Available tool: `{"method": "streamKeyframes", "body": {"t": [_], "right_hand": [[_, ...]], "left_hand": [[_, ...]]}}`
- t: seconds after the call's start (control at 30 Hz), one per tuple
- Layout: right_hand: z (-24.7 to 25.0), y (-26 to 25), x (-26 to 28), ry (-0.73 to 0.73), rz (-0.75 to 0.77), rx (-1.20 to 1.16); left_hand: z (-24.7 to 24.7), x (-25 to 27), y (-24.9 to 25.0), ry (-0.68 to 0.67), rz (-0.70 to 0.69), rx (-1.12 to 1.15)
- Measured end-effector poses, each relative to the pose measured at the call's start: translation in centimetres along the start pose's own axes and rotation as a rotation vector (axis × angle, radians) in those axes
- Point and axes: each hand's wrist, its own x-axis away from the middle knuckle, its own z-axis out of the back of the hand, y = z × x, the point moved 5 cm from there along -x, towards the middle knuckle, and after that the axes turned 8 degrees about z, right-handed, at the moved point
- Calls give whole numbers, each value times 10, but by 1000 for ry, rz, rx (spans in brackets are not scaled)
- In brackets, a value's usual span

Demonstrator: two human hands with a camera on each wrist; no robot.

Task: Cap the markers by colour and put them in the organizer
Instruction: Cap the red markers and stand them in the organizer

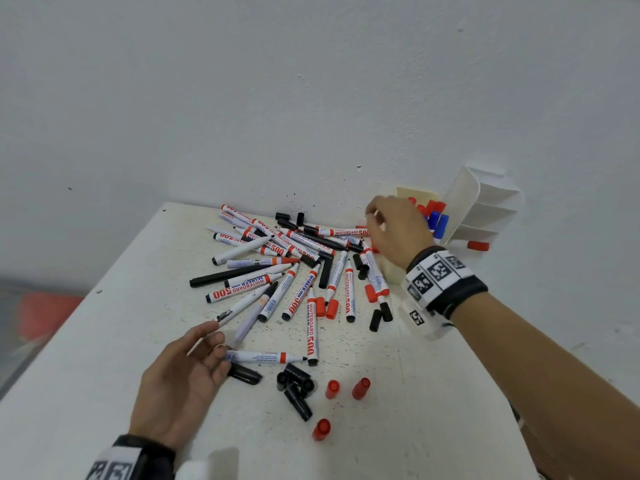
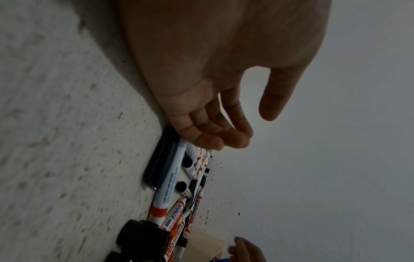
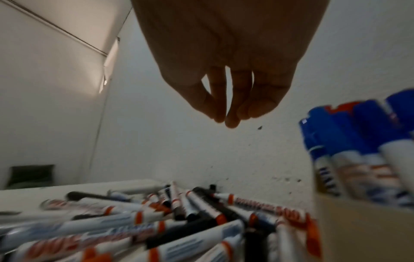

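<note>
A pile of uncapped whiteboard markers (image 1: pixel 294 268) lies on the white table (image 1: pixel 104 341) against the wall. Loose black caps (image 1: pixel 296 382) and red caps (image 1: pixel 361 388) sit near the front. My left hand (image 1: pixel 211 344) is open, its fingertips at the end of a single marker (image 1: pixel 263 357), beside a black cap (image 1: pixel 244 373). In the left wrist view the left hand (image 2: pixel 224 140) hovers over that marker (image 2: pixel 169 184). My right hand (image 1: pixel 375 223) hangs empty over the pile's right end, fingers drooping together (image 3: pixel 226 113). The cream box (image 1: pixel 417 195) holds blue-capped markers (image 3: pixel 349 134).
A white multi-compartment organizer (image 1: pixel 485 209) leans against the wall behind the cream box (image 3: pixel 363 230). A red cap (image 1: pixel 478 245) lies to its right. The wall runs along the table's far edge. The table's left edge drops off toward the floor.
</note>
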Motion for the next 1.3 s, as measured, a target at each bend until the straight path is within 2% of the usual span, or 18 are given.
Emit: {"method": "streamKeyframes", "body": {"t": [0.03, 0.1, 0.2, 0.37, 0.5, 0.77, 0.87, 0.97, 1.1, 1.3], "right_hand": [[-11, -8, 3, -82, 28, -20], [-31, -21, 11, -230, 74, -26], [-58, -37, 26, -416, 114, -32], [-91, -64, 45, -586, 192, -80], [-103, -87, 46, -594, 305, -80], [-125, -130, 19, -635, 460, 85], [-133, -140, 10, -665, 446, 115], [-136, -140, -3, -624, 401, 151], [-137, -125, -21, -612, 301, 215], [-148, -108, -41, -616, 252, 250]], "left_hand": [[4, 3, 1, 34, -31, -28], [-5, 4, -2, -2, -16, -38], [-25, 8, -5, 24, -123, -162], [-32, 11, -5, 73, -100, -165], [-34, 11, -7, 66, -94, -167], [-36, 13, -7, 79, -93, -176], [-36, 12, -7, 91, -86, -190], [-38, 12, -6, 98, -74, -202], [-38, 12, -7, 105, -70, -190], [-39, 13, -7, 115, -72, -191]]}}
